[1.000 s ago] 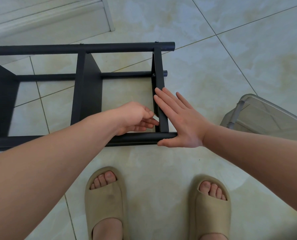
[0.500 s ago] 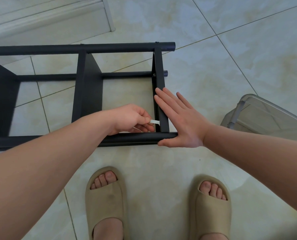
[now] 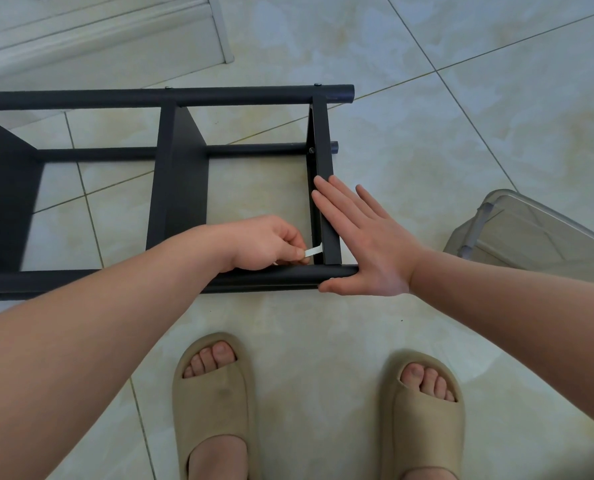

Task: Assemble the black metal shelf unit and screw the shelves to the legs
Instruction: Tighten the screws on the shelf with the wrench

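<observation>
Tile floor (image 3: 444,98). The black unit (image 3: 179,174) lies on its side on it, legs running left-right, shelves on edge between them. Clear bin (image 3: 531,244) is right of the unit, apart from it. Slippers (image 3: 216,403) are on the unit's near side.

Right hand (image 3: 368,244) is at the unit's right end. It is flat with straight fingers, palm pressed on the outer face of the end shelf (image 3: 323,161), thumb by the tip of the near leg (image 3: 271,273). Left hand (image 3: 268,244) is inside the unit's right bay, fingers curled, pinching a small pale key (image 3: 313,251). The key's tip points into the corner where end shelf meets near leg. Any screw in that corner is hidden. One screw (image 3: 311,150) shows higher on the end shelf, at another leg joint.

Step, by my read: driving the corner screw.
- Press the right palm firmly so the shelf sits square and tight to the leg, holes lined up.
- Seat the key fully before turning.
- Use short turns and re-seat each time, since the bay is tight.
- Stop at snug; thin metal thread may strip.

Risks: the key slips out, or the unit rocks on the tile.

Writing: none readable. No brand, label or sticker visible on the unit, bin or slippers.
</observation>
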Demonstrator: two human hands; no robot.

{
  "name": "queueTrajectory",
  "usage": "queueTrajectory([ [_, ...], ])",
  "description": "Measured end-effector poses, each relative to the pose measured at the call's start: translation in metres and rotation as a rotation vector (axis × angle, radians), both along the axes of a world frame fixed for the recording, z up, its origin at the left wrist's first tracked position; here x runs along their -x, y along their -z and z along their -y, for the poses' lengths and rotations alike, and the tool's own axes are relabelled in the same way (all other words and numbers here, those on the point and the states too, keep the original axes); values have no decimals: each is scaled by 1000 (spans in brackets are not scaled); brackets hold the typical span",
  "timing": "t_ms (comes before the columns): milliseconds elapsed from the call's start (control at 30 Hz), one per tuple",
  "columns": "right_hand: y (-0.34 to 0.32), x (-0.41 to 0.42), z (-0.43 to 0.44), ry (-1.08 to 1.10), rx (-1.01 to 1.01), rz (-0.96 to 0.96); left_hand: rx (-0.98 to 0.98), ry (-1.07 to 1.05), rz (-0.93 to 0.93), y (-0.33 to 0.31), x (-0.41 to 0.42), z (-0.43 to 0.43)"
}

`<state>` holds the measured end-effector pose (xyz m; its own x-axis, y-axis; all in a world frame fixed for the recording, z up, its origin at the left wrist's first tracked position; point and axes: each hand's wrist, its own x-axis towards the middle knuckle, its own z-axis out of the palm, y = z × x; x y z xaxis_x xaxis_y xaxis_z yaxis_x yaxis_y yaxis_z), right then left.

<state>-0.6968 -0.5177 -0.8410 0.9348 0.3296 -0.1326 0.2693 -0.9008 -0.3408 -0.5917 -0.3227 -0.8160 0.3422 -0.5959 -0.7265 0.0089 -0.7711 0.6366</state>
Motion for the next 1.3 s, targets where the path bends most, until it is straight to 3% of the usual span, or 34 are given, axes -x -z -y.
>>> queueTrajectory([
  [267, 0, 1, 1, -2, -15, -5, -32, 21, 14, 1, 2, 3],
  [367, -3, -1, 2, -13, -3, -59, -131, 69, 93, -1, -1, 2],
  [433, -9, -4, 3, -13, -28, -127, -288, 128, 197, -2, -5, -5],
  [500, -17, -4, 6, 40, -132, -179, -367, 52, 290, -1, -8, -12],
  [600, -31, -6, 7, 189, -266, -151, -280, -196, 432, -4, -11, -16],
  [700, -43, -28, 13, 287, -210, -139, -168, -317, 638, -8, -24, -14],
  [833, -59, -90, 24, 350, -159, -85, -47, -298, 1023, -13, -69, -4],
  [933, -64, -140, 28, 374, -108, -124, -39, -216, 1161, -19, -117, 7],
  [1100, -53, -200, 31, 368, 100, -330, -166, -173, 885, -21, -183, 19],
  [1300, -47, -203, 38, 363, 19, -296, -200, -68, 774, -15, -191, 26],
])
